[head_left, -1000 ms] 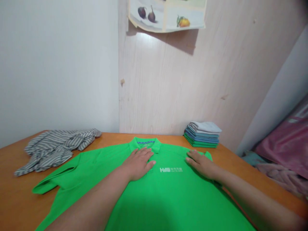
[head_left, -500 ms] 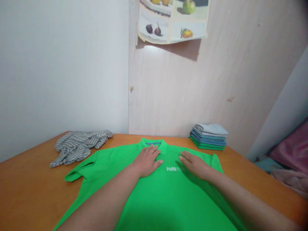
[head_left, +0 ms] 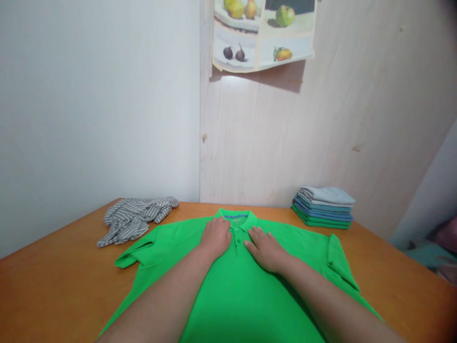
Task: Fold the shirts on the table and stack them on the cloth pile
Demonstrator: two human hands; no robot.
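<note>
A green polo shirt [head_left: 235,290] lies spread front side up, its collar at the far end and its short sleeves out to both sides. My left hand [head_left: 216,236] is on the left part of the collar, fingers curled over the cloth and hiding that collar wing. Right of the button placket, my right hand [head_left: 267,247] rests on the chest with its fingers stretched out, covering the printed white logo. The shirt's lower part runs out of view at the bottom.
A crumpled striped garment [head_left: 134,219] lies at the back left of the wooden table [head_left: 53,281]. At the back right stands a stack of folded clothes [head_left: 324,208]. A fruit picture [head_left: 264,38] hangs on the wall behind. Other fabric [head_left: 428,252] shows beyond the right table edge.
My left hand has curled its fingers at the collar, where it lay flat before. My right hand has moved left toward the placket, over the logo. The view has shifted slightly.
</note>
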